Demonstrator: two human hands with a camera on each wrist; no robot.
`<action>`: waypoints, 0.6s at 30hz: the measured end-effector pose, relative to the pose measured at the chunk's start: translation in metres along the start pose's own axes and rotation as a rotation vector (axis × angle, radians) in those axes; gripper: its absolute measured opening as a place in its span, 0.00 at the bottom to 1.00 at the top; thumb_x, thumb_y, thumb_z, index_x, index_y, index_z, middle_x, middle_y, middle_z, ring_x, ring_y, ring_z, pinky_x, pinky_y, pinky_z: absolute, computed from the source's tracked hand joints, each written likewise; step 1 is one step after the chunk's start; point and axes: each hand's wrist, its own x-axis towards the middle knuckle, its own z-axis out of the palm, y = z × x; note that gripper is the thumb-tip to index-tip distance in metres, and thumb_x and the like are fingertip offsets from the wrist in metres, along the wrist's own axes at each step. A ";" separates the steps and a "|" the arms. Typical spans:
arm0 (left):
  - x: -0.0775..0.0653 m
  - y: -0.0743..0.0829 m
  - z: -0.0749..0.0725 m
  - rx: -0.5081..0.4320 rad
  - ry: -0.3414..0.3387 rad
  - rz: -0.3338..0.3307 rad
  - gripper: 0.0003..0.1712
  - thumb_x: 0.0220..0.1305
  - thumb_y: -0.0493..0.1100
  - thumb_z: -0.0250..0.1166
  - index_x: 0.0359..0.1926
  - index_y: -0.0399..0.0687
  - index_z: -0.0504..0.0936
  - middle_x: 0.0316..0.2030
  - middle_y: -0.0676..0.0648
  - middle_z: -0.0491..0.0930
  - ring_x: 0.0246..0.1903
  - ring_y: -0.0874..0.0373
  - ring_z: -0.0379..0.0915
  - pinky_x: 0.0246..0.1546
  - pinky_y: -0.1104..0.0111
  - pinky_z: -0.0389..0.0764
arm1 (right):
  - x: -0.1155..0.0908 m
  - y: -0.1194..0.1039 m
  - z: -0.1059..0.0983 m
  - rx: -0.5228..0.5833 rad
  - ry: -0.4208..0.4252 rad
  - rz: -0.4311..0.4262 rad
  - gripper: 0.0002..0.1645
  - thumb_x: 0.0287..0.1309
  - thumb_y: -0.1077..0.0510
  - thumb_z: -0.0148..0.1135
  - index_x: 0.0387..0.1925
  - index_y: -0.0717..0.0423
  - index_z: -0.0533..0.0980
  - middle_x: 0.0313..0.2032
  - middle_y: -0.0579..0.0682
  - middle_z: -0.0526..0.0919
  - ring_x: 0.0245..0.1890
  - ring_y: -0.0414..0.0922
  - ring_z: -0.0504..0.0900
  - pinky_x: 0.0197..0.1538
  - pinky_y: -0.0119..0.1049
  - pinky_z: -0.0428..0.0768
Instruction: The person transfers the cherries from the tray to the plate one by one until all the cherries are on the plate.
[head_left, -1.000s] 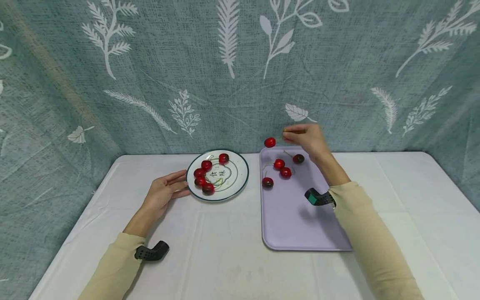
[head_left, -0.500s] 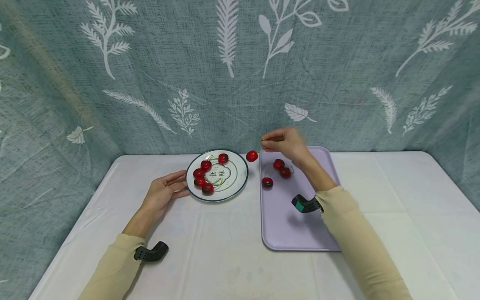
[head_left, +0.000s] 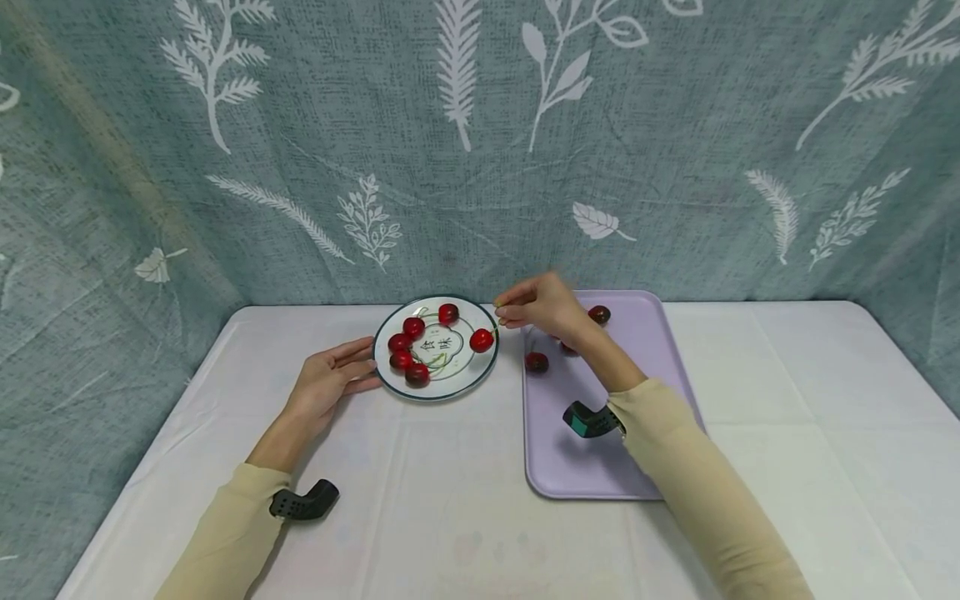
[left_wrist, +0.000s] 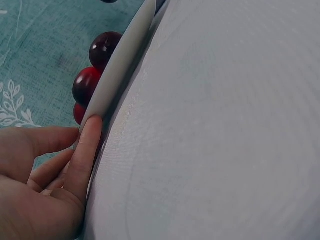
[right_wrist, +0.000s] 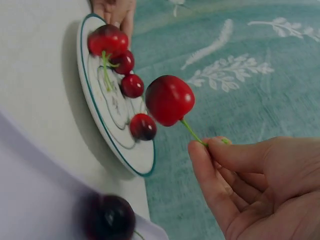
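Observation:
In the head view my right hand (head_left: pixel 543 308) pinches the green stem of a red cherry (head_left: pixel 482 340), which hangs over the right side of the round plate (head_left: pixel 468 377). The right wrist view shows thumb and fingertip meeting on that stem (right_wrist: pixel 192 131). My left hand (head_left: pixel 326 385) holds the plate's left rim, its fingertips on both sides of the edge in the left wrist view. White with a dark teal rim, the plate carries several dark red cherries (head_left: pixel 400 342) along its left side.
Right of the plate lies a lilac tray (head_left: pixel 547 450) with cherries on it, one (head_left: pixel 599 314) near its back edge and one (head_left: pixel 536 362) at its left edge. My right forearm crosses the tray. A patterned green-blue curtain (head_left: pixel 300 167) rises behind the white-covered table (head_left: pixel 420 500).
My right hand has moved left and lower, carrying the cherry by its stem from above the tray to over the plate. The left hand has stayed at the plate's rim.

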 end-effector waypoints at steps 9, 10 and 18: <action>0.000 0.000 0.000 -0.003 -0.002 -0.007 0.31 0.70 0.30 0.54 0.72 0.34 0.60 0.67 0.32 0.63 0.41 0.69 0.79 0.48 0.70 0.85 | 0.006 0.003 0.029 0.012 -0.101 0.024 0.13 0.59 0.70 0.64 0.46 0.73 0.81 0.40 0.65 0.86 0.30 0.42 0.85 0.49 0.47 0.87; 0.000 0.000 0.000 -0.004 -0.001 -0.007 0.31 0.70 0.30 0.54 0.72 0.34 0.60 0.67 0.32 0.63 0.40 0.68 0.79 0.48 0.70 0.85 | 0.007 0.004 0.032 -0.001 -0.106 0.023 0.13 0.59 0.69 0.65 0.46 0.73 0.81 0.40 0.64 0.86 0.29 0.41 0.85 0.47 0.44 0.88; 0.001 0.001 0.000 0.001 0.005 -0.009 0.31 0.70 0.30 0.54 0.72 0.34 0.60 0.67 0.32 0.64 0.41 0.68 0.79 0.47 0.70 0.85 | 0.010 0.008 0.049 -0.077 -0.130 0.015 0.10 0.58 0.68 0.67 0.42 0.69 0.84 0.37 0.59 0.87 0.24 0.36 0.82 0.35 0.29 0.88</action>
